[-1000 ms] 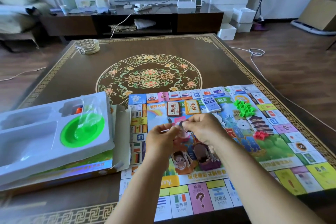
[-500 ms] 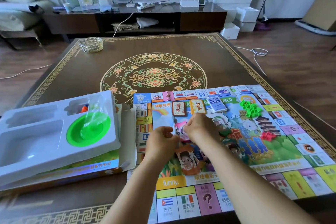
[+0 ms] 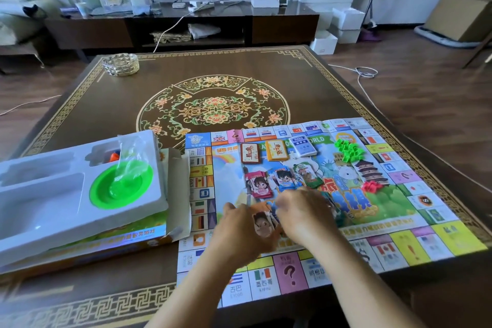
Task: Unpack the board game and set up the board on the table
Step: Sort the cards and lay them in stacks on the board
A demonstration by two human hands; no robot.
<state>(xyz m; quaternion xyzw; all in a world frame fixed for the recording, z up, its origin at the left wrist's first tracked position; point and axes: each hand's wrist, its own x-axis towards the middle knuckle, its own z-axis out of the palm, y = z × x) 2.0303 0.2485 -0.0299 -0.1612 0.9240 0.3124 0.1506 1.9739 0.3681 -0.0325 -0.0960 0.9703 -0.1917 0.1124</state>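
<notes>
The paper game board [image 3: 439, 237] lies unfolded on the near right part of the table. Three card decks [image 3: 277, 151] sit in a row along its far side, with three play-money stacks [image 3: 282, 181] just nearer. Green houses [image 3: 348, 150] and red pieces [image 3: 371, 186] lie at the right. My left hand [image 3: 239, 231] grips a money stack with a cartoon face [image 3: 262, 225]. My right hand [image 3: 303, 216], fingers curled, pinches the same stack from the right. The open game box [image 3: 175, 194] with its white plastic tray [image 3: 66, 189] lies to the left.
A green plastic dish [image 3: 121, 188] and a clear bag sit in the tray, with small orange pieces [image 3: 113, 156] behind. A glass ashtray [image 3: 120, 64] stands at the table's far left corner. A white cable [image 3: 366, 72] trails on the floor at right.
Both hands dropped from above the board's centre toward its near side. Three money stacks that were hidden under them now show in a row, and a cartoon-face stack is between the hands.
</notes>
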